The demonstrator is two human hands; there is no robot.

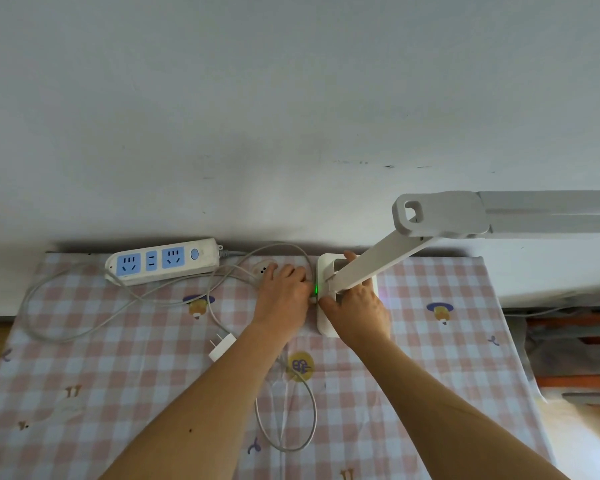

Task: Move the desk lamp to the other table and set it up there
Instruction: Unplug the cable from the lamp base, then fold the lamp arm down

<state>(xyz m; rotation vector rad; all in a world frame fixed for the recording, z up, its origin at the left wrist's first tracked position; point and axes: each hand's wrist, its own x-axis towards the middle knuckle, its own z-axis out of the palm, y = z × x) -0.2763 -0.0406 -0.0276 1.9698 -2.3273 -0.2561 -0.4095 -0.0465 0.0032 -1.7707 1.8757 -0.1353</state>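
The lamp [378, 265] stands on the checked table [118, 375] near the wall, its head reaching out to the right. Its base [324, 327] is held down by the right hand [357, 310], thumb on the near-left edge and fingers curled over the far side. The left hand [284, 292] is pressed to the base's left edge beside a green light [315, 289], fingers curled and seemingly pinched on the end of the cord [291, 427]; the contact itself is hidden. The step in hand is judged to be the wiring-up. The plug [222, 344] lies loose on the cloth, apart from the power strip [163, 261], so it is next to be lifted and pushed into a free socket
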